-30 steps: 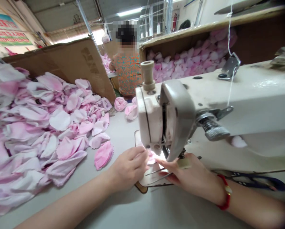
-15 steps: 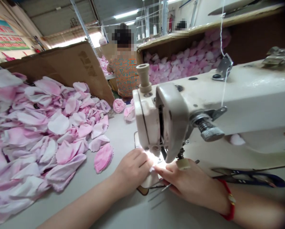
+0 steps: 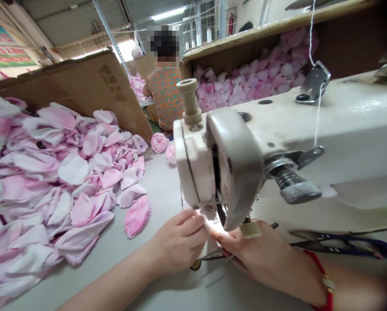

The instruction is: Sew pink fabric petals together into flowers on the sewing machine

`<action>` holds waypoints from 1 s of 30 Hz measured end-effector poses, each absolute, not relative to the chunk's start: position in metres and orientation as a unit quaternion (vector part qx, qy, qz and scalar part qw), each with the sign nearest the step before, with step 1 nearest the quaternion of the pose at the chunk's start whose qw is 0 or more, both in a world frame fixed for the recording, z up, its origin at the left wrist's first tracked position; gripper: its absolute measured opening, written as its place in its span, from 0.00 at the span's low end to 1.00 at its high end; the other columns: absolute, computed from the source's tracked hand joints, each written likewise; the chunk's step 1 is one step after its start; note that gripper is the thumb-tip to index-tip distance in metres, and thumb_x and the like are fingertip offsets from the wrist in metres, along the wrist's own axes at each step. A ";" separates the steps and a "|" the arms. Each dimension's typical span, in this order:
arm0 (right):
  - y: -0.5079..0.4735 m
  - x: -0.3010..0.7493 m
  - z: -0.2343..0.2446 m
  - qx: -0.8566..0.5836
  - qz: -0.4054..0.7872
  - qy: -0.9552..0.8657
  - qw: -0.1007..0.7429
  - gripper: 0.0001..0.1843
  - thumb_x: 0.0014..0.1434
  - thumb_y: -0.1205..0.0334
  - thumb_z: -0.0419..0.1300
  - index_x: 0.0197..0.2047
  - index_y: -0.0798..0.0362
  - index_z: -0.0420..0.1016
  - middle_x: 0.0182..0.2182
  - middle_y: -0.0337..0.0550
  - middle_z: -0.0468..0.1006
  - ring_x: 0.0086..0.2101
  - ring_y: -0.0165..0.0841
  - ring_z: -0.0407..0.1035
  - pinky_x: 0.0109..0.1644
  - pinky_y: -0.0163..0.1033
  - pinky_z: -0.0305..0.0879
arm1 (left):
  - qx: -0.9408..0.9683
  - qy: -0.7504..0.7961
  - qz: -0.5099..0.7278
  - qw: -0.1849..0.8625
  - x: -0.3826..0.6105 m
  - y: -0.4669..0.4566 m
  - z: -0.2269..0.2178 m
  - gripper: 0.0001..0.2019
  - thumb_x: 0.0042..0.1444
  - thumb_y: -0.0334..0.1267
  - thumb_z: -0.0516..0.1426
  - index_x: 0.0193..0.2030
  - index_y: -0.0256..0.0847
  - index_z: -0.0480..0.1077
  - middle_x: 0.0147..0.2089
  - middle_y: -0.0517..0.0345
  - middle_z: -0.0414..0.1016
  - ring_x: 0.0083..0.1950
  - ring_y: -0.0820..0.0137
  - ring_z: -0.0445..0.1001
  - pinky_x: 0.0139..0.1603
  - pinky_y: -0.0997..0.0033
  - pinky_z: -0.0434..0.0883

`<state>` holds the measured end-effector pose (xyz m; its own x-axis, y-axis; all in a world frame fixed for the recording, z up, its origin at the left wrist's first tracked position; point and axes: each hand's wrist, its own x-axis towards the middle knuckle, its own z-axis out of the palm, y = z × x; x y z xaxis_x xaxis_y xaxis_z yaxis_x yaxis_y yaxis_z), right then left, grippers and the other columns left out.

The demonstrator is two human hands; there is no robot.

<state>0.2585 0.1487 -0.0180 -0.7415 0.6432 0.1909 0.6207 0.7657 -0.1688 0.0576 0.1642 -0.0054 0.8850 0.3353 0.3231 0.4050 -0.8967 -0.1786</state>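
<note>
My left hand [image 3: 182, 242] is closed in a pinch under the head of the sewing machine [image 3: 195, 168], beside the lit needle area. Its fingertips seem to hold a small pale piece of cloth, mostly hidden by fingers and glare. Close by on the right, my right hand [image 3: 261, 252] has its index finger stretched toward the left fingertips. Under its curled fingers lies a thin metal tool [image 3: 214, 255], perhaps tweezers, with its dark end [image 3: 274, 225] showing behind the hand. The needle and presser foot are hidden.
Pink and white fabric petals [image 3: 76, 170] are heaped at left against a cardboard sheet [image 3: 92, 82]. One pink petal piece [image 3: 137, 217] lies near my left arm. Blue-handled scissors [image 3: 345, 244] lie at right. Behind are a petal-filled box [image 3: 245, 84] and a seated person [image 3: 167, 95].
The view has shifted slightly, with the machine appearing nearer. My left fingers have risen slightly and pinch closer together under the machine head. My right hand stays beside them.
</note>
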 end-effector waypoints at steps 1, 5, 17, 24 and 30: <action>0.149 0.258 -0.018 -0.339 0.041 -0.932 0.125 0.19 0.51 0.70 0.51 0.48 0.52 0.60 0.23 0.32 0.72 0.22 0.28 0.64 0.23 0.38 0.44 | -0.966 -0.183 -0.143 0.116 0.057 0.165 -0.004 0.13 0.59 0.27 0.43 0.35 0.35 0.68 0.36 0.54 0.71 0.43 0.72 0.67 0.49 0.69 0.64; 0.149 0.258 -0.015 -0.346 0.057 -0.928 0.122 0.15 0.50 0.71 0.50 0.43 0.52 0.63 0.24 0.33 0.73 0.21 0.27 0.64 0.22 0.37 0.44 | -0.970 -0.195 -0.105 0.097 0.056 0.170 0.000 0.11 0.59 0.28 0.44 0.38 0.34 0.67 0.38 0.55 0.72 0.40 0.72 0.68 0.45 0.69 0.65; 0.152 0.262 -0.014 -0.343 0.073 -0.927 0.133 0.10 0.48 0.72 0.52 0.35 0.51 0.67 0.23 0.32 0.73 0.21 0.28 0.65 0.22 0.37 0.45 | -0.941 -0.310 -0.129 -0.043 0.060 0.162 -0.001 0.11 0.59 0.32 0.44 0.42 0.39 0.66 0.38 0.56 0.72 0.38 0.70 0.68 0.42 0.66 0.65; 0.151 0.260 -0.018 -0.331 0.073 -0.924 0.178 0.18 0.49 0.73 0.51 0.44 0.51 0.65 0.25 0.32 0.74 0.23 0.27 0.66 0.25 0.34 0.50 | -0.950 -0.276 -0.125 -0.080 0.061 0.166 0.009 0.10 0.57 0.29 0.45 0.38 0.36 0.67 0.36 0.56 0.70 0.39 0.71 0.66 0.42 0.70 0.64; 0.158 0.263 -0.025 -0.345 0.014 -0.921 0.182 0.18 0.52 0.68 0.50 0.48 0.50 0.65 0.22 0.33 0.74 0.20 0.29 0.65 0.23 0.35 0.51 | -0.940 -0.292 -0.172 -0.025 0.059 0.169 -0.016 0.08 0.57 0.30 0.48 0.40 0.36 0.66 0.37 0.56 0.70 0.40 0.70 0.65 0.43 0.69 0.63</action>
<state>0.2632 0.1580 -0.0250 -0.6960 0.6395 0.3265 0.6296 0.7622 -0.1507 0.0592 0.1689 -0.0159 0.7701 0.5586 0.3081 0.5412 -0.8277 0.1480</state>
